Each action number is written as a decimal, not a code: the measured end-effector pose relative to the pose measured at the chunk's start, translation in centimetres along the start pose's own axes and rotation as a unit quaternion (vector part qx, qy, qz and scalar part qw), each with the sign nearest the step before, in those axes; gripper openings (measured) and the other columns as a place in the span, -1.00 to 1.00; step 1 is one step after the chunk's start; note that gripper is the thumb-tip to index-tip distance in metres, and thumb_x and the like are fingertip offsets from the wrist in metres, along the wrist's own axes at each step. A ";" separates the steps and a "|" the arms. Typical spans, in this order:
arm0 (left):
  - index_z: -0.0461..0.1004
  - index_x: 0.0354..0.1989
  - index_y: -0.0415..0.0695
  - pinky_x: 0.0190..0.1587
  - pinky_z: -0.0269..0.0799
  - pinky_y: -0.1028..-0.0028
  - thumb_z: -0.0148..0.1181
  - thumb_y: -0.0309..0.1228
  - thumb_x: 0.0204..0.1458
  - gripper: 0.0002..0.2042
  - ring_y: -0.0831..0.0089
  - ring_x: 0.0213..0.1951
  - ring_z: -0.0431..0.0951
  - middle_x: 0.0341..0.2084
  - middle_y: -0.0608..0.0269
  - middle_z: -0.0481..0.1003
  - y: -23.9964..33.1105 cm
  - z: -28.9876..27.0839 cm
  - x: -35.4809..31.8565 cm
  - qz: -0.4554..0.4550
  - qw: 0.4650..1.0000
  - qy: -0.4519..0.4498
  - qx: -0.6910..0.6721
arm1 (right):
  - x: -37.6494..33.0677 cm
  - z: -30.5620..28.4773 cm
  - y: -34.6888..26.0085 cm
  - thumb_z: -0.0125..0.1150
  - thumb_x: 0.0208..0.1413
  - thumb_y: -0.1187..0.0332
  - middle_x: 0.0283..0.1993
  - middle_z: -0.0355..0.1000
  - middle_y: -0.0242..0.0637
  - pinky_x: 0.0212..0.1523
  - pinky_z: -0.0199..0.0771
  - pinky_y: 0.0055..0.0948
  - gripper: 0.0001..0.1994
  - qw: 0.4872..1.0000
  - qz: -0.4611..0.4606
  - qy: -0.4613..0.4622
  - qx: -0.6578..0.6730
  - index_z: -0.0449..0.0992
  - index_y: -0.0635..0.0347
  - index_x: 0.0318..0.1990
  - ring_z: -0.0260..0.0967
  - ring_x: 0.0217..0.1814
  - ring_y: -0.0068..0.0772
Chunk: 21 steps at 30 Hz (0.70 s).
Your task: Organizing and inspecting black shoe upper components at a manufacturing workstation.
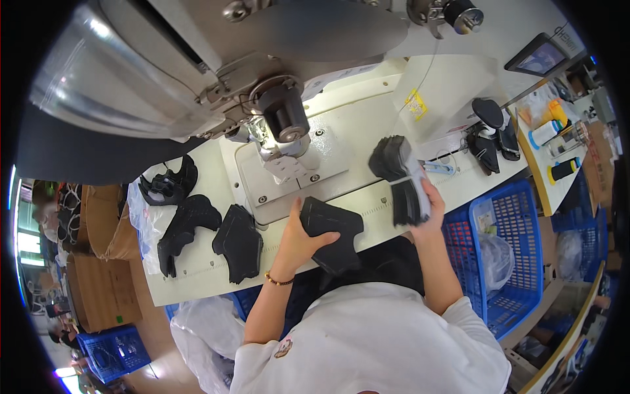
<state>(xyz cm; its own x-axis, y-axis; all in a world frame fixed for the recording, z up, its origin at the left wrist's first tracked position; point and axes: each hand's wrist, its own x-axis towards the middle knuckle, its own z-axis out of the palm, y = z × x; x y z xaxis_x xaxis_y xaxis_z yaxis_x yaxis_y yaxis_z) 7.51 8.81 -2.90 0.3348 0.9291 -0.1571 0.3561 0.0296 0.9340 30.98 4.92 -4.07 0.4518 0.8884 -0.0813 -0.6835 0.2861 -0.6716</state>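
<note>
My left hand (304, 238) grips a black shaped fabric piece (333, 223) at the table's front edge, thumb lying on top and the other fingers along its left side. Further right, my right hand (430, 211) holds a bundle of stacked black pieces (408, 200) on edge, with a pale strip across its middle. Some of the right fingers are hidden behind the bundle. Left of my left hand lies a flat black piece (237, 243), and beyond it a curved stack of black pieces (187, 226) and a looser black heap (172, 182).
A sewing machine head (282, 111) hangs over the white table (357, 167). Black parts (487, 141) and a light-blue tool (438, 168) lie at the right. Blue baskets (533, 262) stand right of my lap. Thread spools (563, 169) rest on a side shelf, cardboard boxes (98, 292) at left.
</note>
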 end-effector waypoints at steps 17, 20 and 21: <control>-0.02 0.15 -0.34 -0.03 0.24 0.30 0.29 -0.33 -0.19 -0.24 0.23 -0.04 0.32 -0.09 -0.04 0.30 2.6 2.8 1.7 0.189 0.970 0.038 0.149 | -3.2 3.0 -3.1 0.29 -0.25 0.49 0.01 0.20 -0.19 0.08 0.12 -0.44 -0.35 0.962 -0.076 -0.023 -0.261 0.15 0.36 0.08 0.16 0.04 -0.39; 0.03 0.15 -0.26 0.04 0.22 0.29 0.17 -0.19 -0.07 -0.33 0.26 0.03 0.27 -0.03 0.06 0.27 2.3 2.4 -0.2 -0.031 0.852 -0.271 -0.448 | -3.7 3.8 -0.8 0.31 -0.27 0.51 -0.06 0.18 -0.20 0.03 0.14 -0.49 -0.38 0.926 -0.163 -0.097 -0.326 0.18 0.36 0.03 0.16 -0.01 -0.42; 0.05 0.14 -0.24 0.06 0.21 0.29 0.11 -0.13 -0.05 -0.35 0.27 0.05 0.26 0.00 0.11 0.26 2.6 2.8 -0.6 -0.039 0.845 -0.234 -0.480 | -4.0 4.3 -0.1 0.33 -0.27 0.49 -0.07 0.17 -0.17 -0.02 0.17 -0.49 -0.39 0.902 -0.210 -0.131 -0.354 0.20 0.35 0.02 0.16 -0.03 -0.41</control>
<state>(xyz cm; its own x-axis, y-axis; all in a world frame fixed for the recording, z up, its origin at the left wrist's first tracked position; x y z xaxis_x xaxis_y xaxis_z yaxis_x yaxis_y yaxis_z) 10.65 7.30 -1.22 0.7310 0.6699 -0.1303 -0.4027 0.5775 0.7102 26.79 2.84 -0.53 0.3707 0.8359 0.4049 0.0960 0.3992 -0.9118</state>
